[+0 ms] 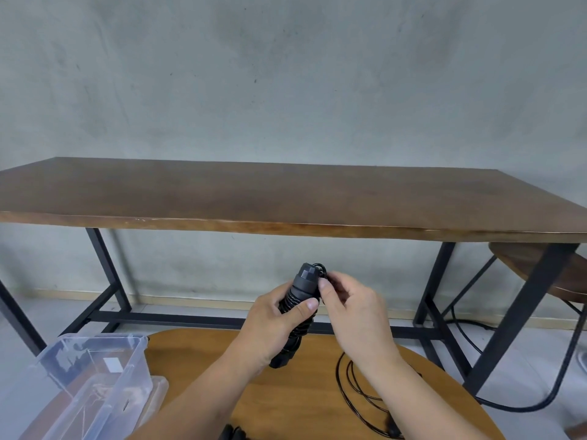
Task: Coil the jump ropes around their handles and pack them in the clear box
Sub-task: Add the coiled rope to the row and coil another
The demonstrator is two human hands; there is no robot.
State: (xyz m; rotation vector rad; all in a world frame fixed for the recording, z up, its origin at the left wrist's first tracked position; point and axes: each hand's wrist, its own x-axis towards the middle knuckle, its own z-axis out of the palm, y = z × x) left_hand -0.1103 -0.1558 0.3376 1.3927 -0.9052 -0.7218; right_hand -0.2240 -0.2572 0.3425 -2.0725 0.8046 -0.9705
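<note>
My left hand (275, 315) grips a black jump rope's handles (303, 282), held upright with black rope coiled tightly round them. My right hand (349, 300) pinches the rope's end loop at the top right of the handles. A second black jump rope (355, 389) lies loose on the round wooden table (317, 392) under my right forearm. More black handles (233, 433) peek in at the bottom edge. The clear box (95, 376) stands open at the lower left, beside the table, and I cannot tell what it holds.
A long dark wooden table (286, 198) on black metal legs stands in front against a grey wall. A wooden stool (540, 268) is at the right, with a black cable (508, 408) on the floor. A clear lid (158, 389) lies by the box.
</note>
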